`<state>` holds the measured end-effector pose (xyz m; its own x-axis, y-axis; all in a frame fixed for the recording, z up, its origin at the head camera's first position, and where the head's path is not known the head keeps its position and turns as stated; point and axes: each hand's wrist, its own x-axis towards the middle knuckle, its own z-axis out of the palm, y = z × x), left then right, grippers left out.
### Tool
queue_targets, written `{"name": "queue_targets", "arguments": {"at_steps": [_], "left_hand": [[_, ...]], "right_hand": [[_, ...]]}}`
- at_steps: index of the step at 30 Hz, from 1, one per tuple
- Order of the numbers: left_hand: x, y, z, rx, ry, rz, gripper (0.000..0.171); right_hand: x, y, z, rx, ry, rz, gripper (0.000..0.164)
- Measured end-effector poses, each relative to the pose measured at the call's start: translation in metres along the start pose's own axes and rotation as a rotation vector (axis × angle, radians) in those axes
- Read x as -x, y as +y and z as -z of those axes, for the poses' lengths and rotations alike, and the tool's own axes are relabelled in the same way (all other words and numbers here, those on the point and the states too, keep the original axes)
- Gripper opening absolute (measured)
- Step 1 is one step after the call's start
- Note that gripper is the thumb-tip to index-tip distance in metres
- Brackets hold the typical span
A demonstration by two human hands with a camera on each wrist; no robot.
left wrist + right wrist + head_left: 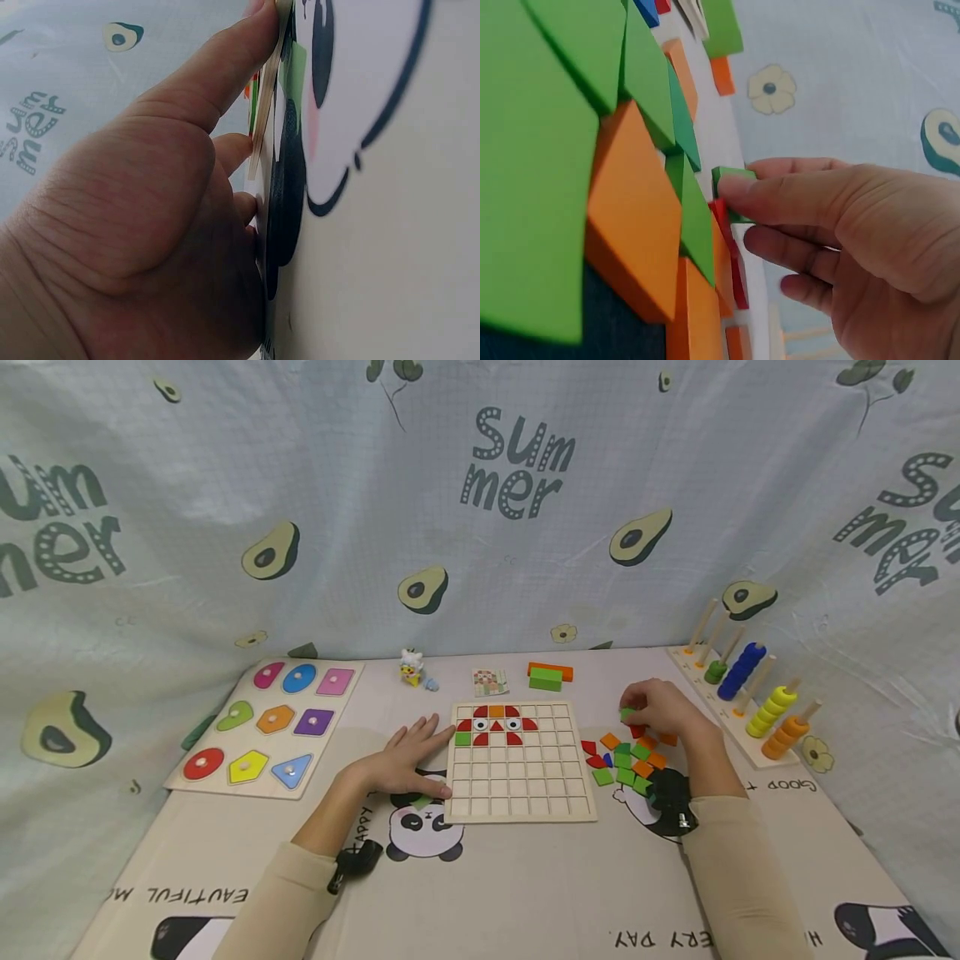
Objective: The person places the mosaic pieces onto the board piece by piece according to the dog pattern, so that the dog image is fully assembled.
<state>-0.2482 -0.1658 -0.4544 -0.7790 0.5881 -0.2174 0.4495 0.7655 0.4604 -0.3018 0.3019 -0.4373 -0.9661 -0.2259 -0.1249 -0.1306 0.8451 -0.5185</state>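
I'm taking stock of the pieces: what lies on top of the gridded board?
On the gridded board sit red tiles, an orange tile, two eye-patterned tiles and, at the left edge, a green tile. What lies beneath them is hidden.

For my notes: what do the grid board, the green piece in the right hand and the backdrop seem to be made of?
Grid board: likely wood, matte, judging by its pale tan colour.
Green piece in the right hand: painted wood or plastic; smooth, evenly coloured, no grain visible.
Backdrop: probably thin fabric or plastic sheeting, given its wrinkles.
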Motion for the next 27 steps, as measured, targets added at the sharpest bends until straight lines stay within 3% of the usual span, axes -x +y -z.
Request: {"name": "queue_targets", "arguments": {"at_steps": [7, 13, 20, 27], "left_hand": [[0.000, 0.000, -0.001, -0.004, -0.003, 0.006, 0.105], [0.000, 0.000, -0.001, 0.000, 0.000, 0.009, 0.105], [-0.001, 0.000, -0.001, 0.014, 0.006, 0.008, 0.106], [-0.001, -0.001, -0.001, 0.014, 0.010, -0.001, 0.106]], "right_hand": [[-0.002, -0.017, 0.001, -0.061, 0.039, 0.029, 0.011], [-0.004, -0.060, -0.006, -0.174, 0.118, 0.229, 0.019], [-0.008, -0.107, -0.031, -0.254, 0.023, 0.326, 0.026], [-0.013, -0.119, -0.053, -0.204, -0.050, 0.354, 0.023]]}}
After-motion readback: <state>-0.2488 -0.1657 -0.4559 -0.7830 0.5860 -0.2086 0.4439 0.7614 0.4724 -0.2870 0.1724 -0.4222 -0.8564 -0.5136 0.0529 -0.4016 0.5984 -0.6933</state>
